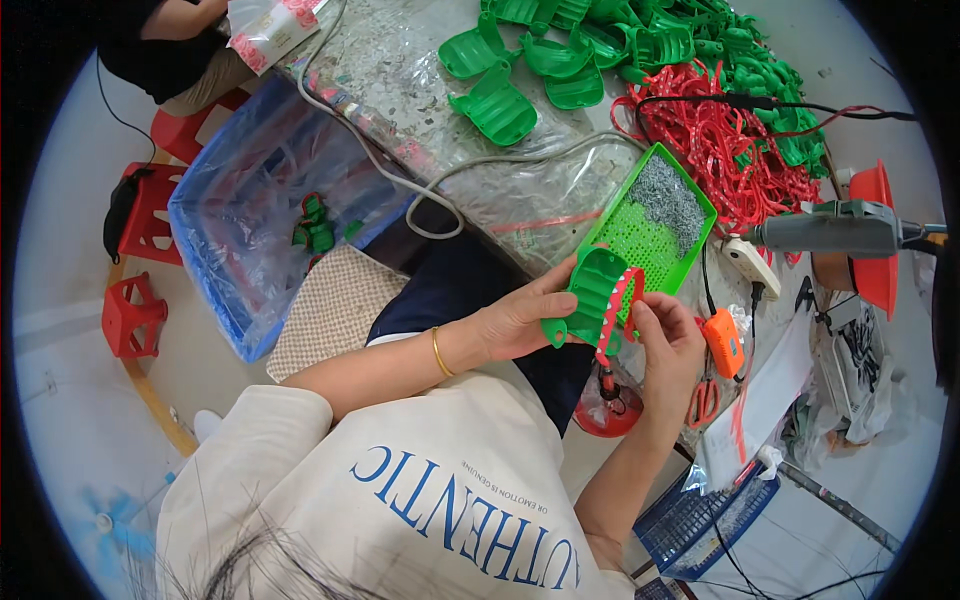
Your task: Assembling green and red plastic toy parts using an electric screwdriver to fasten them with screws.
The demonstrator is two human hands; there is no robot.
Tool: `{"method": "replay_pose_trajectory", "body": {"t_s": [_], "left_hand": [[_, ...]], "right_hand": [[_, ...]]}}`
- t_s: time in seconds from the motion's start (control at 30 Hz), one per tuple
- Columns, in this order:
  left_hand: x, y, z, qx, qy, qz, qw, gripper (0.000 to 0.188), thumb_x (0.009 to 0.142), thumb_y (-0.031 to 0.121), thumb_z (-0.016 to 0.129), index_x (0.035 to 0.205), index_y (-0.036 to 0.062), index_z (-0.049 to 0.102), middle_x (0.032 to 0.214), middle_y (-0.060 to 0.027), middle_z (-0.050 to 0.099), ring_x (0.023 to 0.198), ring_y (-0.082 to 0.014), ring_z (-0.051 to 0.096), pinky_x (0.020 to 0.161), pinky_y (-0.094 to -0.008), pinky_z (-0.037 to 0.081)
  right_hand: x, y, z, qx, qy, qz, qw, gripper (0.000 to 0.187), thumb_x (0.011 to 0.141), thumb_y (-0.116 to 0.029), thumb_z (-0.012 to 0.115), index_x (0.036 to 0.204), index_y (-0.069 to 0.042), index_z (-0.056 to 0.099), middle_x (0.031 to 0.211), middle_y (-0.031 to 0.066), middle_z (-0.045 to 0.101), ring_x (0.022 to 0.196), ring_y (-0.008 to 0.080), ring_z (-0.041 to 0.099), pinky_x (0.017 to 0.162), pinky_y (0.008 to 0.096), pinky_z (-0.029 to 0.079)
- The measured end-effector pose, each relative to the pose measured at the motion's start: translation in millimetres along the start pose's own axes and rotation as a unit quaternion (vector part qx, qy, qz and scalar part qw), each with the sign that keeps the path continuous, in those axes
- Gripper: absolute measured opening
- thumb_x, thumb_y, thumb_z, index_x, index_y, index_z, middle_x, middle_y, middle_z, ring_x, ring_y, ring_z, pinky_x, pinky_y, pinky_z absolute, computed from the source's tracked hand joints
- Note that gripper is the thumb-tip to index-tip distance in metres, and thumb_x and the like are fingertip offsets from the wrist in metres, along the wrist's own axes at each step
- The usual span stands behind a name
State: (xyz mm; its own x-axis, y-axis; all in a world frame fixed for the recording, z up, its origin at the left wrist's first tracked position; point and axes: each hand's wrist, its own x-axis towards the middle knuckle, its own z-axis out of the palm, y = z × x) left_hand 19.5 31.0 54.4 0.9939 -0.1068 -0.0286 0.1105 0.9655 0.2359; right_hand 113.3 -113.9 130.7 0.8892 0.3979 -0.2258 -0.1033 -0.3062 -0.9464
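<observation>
My left hand (pixel 528 318) grips a curved green plastic piece (pixel 592 285) with ridges across it, holding it in front of my body over the table's near edge. Along its right side runs a red strip with white triangular marks (pixel 608 325), bent into a loop. My right hand (pixel 668 340) pinches the loop's right side between thumb and fingers. Just beyond my hands sits a bright green tray (pixel 632 240), with small grey metal parts (pixel 668 200) heaped at its far end.
Green plastic pieces (pixel 500 108) and a tangle of red strips (pixel 745 175) cover the far table. A grey power tool (pixel 835 232), power strip (pixel 750 265) and scissors (pixel 705 402) lie right. A lined blue bin (pixel 215 190) stands left. A grey cable (pixel 400 180) crosses the tabletop.
</observation>
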Motion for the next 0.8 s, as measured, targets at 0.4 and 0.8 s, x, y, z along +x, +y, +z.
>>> {"method": "replay_pose_trajectory", "body": {"t_s": [0.4, 0.8], "left_hand": [[-3, -4, 5, 0.037, 0.014, -0.001, 0.999, 0.087, 0.080, 0.025, 0.071, 0.146, 0.0184, 0.016, 0.137, -0.0045, 0.040, 0.122, -0.0164, 0.044, 0.098, -0.0328, 0.039], [-2, -5, 3, 0.097, 0.026, 0.004, 0.995, 0.098, 0.072, 0.039, 0.077, 0.146, 0.0194, 0.015, 0.140, -0.0038, 0.036, 0.119, -0.0191, 0.048, 0.088, -0.0369, 0.049]], "right_hand": [[-4, 25, 1, 0.028, 0.005, 0.018, 0.999, 0.016, 0.085, -0.011, 0.064, 0.096, 0.001, 0.063, 0.082, 0.0006, 0.062, 0.072, 0.0060, 0.054, 0.064, 0.0200, 0.040], [-6, 29, 4, 0.034, 0.006, 0.023, 0.999, 0.013, 0.086, -0.008, 0.064, 0.094, 0.002, 0.060, 0.082, 0.0012, 0.061, 0.071, 0.0057, 0.055, 0.062, 0.0182, 0.044]]}}
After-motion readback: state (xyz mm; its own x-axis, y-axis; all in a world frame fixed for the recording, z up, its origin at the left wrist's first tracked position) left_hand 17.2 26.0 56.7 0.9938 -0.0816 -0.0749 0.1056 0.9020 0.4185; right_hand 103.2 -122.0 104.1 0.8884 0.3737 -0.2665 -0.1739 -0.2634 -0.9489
